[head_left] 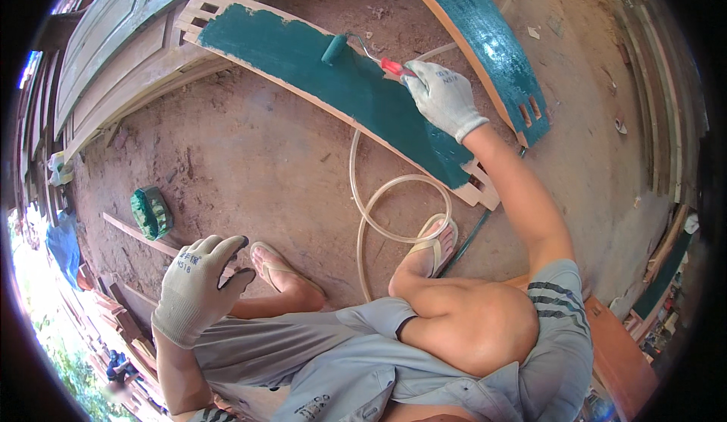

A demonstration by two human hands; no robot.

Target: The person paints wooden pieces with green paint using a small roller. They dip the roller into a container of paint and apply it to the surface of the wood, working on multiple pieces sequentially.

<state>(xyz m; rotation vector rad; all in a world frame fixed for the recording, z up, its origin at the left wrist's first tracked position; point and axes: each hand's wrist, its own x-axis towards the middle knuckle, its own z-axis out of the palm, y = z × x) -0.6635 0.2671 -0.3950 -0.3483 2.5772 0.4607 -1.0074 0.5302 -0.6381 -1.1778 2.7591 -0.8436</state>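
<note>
My right hand, in a white work glove with a grey-coated palm side, is closed round the red handle of a paint roller. The roller's green sleeve rests on a long wooden board coated in dark green, with bare slotted ends and a bare near edge. My gloved left hand hovers at the lower left, above my left foot, fingers loosely bent, thumb apart, nothing between them. Close to it on the ground stands a small green-stained container; its contents are hard to make out.
Beyond my right hand lies another green board, its surface shiny. A clear hose coils near my right foot. Panelled wooden doors lean at the upper left. Stacked planks line the right side. A thin wood strip lies by the container.
</note>
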